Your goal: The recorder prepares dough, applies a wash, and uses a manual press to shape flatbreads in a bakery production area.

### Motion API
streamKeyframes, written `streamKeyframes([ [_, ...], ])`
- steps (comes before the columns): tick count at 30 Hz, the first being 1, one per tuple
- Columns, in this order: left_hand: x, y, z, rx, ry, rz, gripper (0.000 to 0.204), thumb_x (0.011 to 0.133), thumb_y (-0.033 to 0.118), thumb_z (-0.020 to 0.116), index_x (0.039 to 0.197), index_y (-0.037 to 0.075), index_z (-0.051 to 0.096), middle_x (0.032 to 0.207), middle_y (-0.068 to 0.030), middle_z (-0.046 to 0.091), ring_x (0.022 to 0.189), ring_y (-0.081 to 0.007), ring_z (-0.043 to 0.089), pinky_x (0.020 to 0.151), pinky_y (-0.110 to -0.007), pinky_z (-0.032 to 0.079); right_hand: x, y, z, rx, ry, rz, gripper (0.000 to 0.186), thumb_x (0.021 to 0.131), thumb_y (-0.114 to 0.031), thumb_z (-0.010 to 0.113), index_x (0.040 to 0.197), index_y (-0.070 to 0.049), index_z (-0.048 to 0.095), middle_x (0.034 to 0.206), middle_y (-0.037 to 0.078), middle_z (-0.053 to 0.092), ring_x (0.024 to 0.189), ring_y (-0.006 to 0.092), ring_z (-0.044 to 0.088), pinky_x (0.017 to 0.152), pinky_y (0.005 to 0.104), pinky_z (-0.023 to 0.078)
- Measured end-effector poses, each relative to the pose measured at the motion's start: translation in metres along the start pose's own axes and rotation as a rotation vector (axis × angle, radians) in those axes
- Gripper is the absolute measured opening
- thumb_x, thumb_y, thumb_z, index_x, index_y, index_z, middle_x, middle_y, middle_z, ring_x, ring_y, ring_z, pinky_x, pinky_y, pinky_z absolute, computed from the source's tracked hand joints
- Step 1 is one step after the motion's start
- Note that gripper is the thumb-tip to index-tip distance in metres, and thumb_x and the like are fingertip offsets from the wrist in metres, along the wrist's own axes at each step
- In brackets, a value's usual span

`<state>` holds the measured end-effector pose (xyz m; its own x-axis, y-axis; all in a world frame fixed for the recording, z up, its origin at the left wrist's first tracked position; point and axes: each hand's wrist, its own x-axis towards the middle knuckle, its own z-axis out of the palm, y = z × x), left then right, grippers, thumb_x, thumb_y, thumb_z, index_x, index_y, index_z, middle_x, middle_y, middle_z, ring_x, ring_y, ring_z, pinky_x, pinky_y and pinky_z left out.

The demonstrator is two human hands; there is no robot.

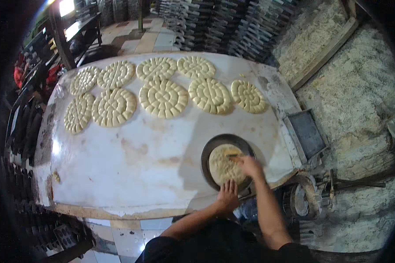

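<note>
A round dark metal pan [204,154] sits near the right front of the table, holding a flat disc of pale dough [221,164] with a bumpy surface. My right hand [250,166] is over the pan's right side, its fingers closed round a small brush [234,156] with a dark head; the handle is mostly hidden. Under the brush, a yellow streak shows on the dough. My left hand [228,196] lies at the pan's near rim, fingers stretched forward and touching the dough's near edge.
Several scored round dough pieces [163,98] lie in two rows across the far table [114,175]. A rectangular metal tray [307,133] is at the right edge, beside a rough wall [351,96]. Stacked dark metal racks [232,26] stand behind; a round metal fitting [302,199] is by the right corner.
</note>
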<state>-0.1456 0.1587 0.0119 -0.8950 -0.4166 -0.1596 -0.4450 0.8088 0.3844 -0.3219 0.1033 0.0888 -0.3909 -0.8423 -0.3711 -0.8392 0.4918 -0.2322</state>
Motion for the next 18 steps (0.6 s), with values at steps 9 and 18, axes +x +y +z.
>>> streamKeyframes([
  [9,-0.008,-0.036,-0.029,-0.37,-0.005,-0.007,0.076,0.088,0.051,0.059,0.145,0.004,0.04,0.153,-0.0273,0.028,0.143,-0.0452,0.023,0.114,-0.056,0.024,-0.032,-0.026,0.002,-0.153,0.14,-0.04,0.05,0.092,-0.015,0.055,0.141,-0.007,0.046,0.107,0.024,0.067,0.1,0.0405,0.065,0.082,0.052,0.051],
  [18,-0.071,0.012,-0.041,-0.567,0.048,-0.43,0.062,0.094,0.046,0.057,0.137,0.003,0.048,0.147,-0.0283,0.037,0.134,-0.0461,0.039,0.106,-0.053,0.039,-0.043,0.002,0.072,-0.147,0.041,-0.348,0.054,0.091,-0.018,0.05,0.144,-0.014,0.044,0.104,0.025,0.067,0.099,0.041,0.066,0.087,0.0565,0.049],
])
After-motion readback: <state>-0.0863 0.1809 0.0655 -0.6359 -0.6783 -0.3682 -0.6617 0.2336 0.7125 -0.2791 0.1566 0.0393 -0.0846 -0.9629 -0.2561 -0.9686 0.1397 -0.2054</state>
